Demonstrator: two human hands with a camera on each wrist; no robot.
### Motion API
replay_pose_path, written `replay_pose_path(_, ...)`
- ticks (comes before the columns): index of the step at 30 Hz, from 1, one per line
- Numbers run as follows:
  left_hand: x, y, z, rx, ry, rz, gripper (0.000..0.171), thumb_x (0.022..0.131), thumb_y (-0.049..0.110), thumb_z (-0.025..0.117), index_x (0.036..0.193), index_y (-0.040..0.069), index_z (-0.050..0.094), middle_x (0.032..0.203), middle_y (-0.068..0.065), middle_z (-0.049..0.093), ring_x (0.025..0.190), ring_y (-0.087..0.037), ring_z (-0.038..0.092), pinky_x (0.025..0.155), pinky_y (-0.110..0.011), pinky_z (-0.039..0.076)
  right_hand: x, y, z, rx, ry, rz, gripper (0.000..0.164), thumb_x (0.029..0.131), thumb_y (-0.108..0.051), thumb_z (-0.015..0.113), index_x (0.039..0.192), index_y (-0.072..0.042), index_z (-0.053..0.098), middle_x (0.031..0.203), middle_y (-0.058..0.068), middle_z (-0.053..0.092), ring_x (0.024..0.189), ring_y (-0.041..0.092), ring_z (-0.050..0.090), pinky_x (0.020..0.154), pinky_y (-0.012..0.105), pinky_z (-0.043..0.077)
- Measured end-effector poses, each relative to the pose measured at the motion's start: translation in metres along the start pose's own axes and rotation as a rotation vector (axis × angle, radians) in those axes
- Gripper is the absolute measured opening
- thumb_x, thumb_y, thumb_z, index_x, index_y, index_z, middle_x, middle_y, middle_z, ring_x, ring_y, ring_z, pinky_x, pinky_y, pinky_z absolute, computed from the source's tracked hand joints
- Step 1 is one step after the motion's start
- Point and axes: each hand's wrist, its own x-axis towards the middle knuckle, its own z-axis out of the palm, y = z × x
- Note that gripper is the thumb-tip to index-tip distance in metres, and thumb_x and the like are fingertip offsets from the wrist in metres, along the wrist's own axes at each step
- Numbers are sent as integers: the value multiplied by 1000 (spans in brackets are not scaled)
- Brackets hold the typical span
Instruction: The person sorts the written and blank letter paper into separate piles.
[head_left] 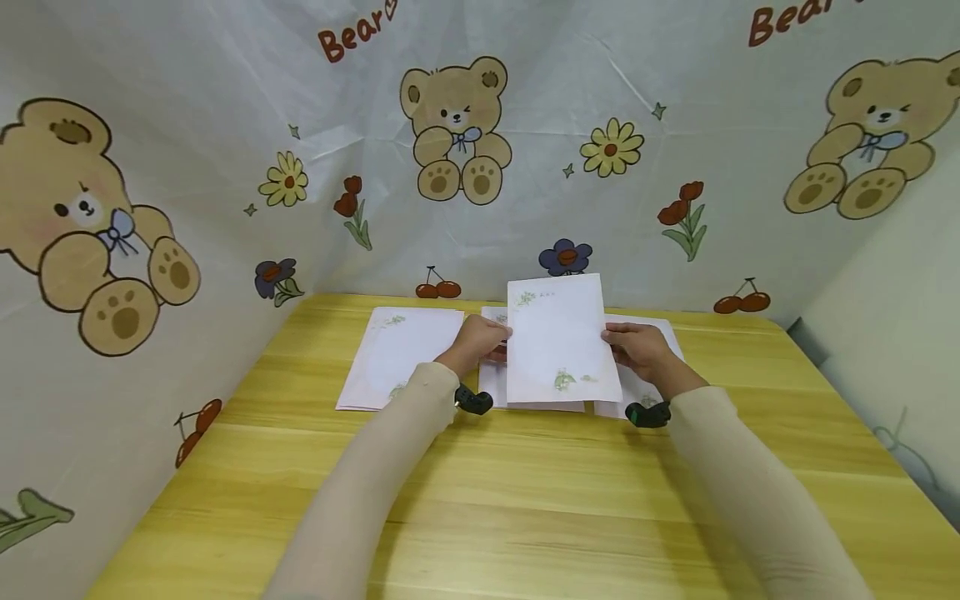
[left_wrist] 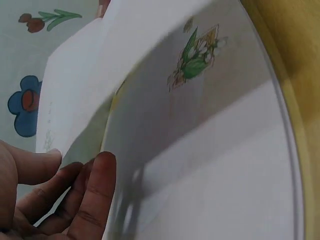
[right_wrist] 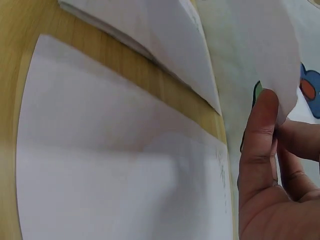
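Note:
Between my two hands a white sheet of paper [head_left: 558,337] with green floral prints stands raised and nearly upright. My left hand [head_left: 478,343] pinches its left edge; in the left wrist view the thumb presses the sheet with the other fingers behind it. On the opposite edge, my right hand [right_wrist: 277,175] pinches the sheet [right_wrist: 267,45] between thumb and fingers. Behind and below it lies a middle stack of similar paper [head_left: 492,385], partly hidden by the sheet. More printed paper [right_wrist: 100,145] lies under my right hand.
To the left, another stack of floral paper [head_left: 401,354] lies on the yellow wood-grain table [head_left: 525,500]. A white cloth [head_left: 525,225] printed with bears and flowers hangs along the table's back and left side. Dark wrist devices [head_left: 474,401] sit at both cuffs.

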Motion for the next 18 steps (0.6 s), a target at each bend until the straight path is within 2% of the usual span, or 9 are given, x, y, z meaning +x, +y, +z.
replay_pose_path(6, -1, 5, 25, 34, 11, -24, 19, 92, 16, 70, 106, 3, 71, 82, -10, 70, 60, -14, 67, 57, -24, 61, -1, 10, -21, -1, 37, 31, 54, 97, -24, 64, 143, -1, 48, 107, -3, 58, 82, 6, 59, 73, 15, 56)
replay_pose_path(12, -8, 18, 52, 24, -24, 7, 22, 93, 12, 68, 112, 1, 69, 77, -8, 66, 56, -13, 63, 60, -26, 62, -4, 16, -47, -60, 88, 55, 56, 97, -27, 63, 145, -3, 47, 125, 6, 54, 86, 7, 59, 75, 13, 57)
replay_pose_path(18, -8, 30, 79, 25, -77, 17, 22, 93, 9, 67, 113, 1, 69, 76, -9, 64, 55, -14, 63, 63, -29, 63, -11, 21, -72, -106, 148, 60, 56, 97, -28, 63, 145, -2, 47, 117, 1, 56, 86, 8, 56, 73, 13, 56)
